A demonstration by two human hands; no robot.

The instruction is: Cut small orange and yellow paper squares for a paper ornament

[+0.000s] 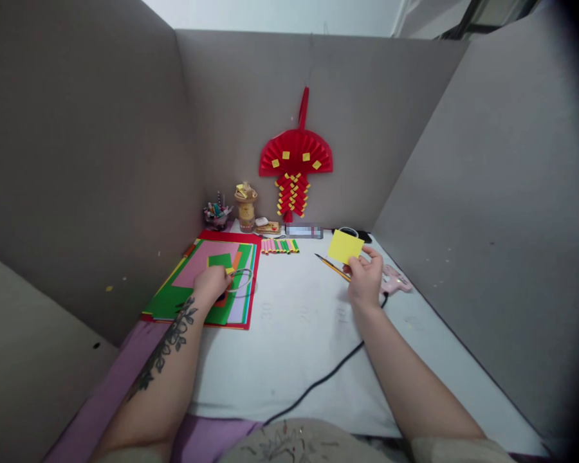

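My right hand (367,278) pinches a square of yellow paper (346,247), raised over the right side of the white table. A yellow pencil (332,266) points left just below that square; its other end is hidden by the hand. My left hand (212,283) is closed over a stack of coloured paper sheets (241,313) at the left. A small green paper piece (220,260) shows beyond its knuckles, and a pale ring (241,281) lies by its fingertips. What the left fingers grip is hidden.
A pink glue gun (396,280) lies right of my right hand, and a black cable (318,382) crosses the table. Small rolled paper tubes (280,246), a pen holder (217,215) and a jar (246,209) stand farther back. A red paper fan decoration (296,149) hangs on the grey partition.
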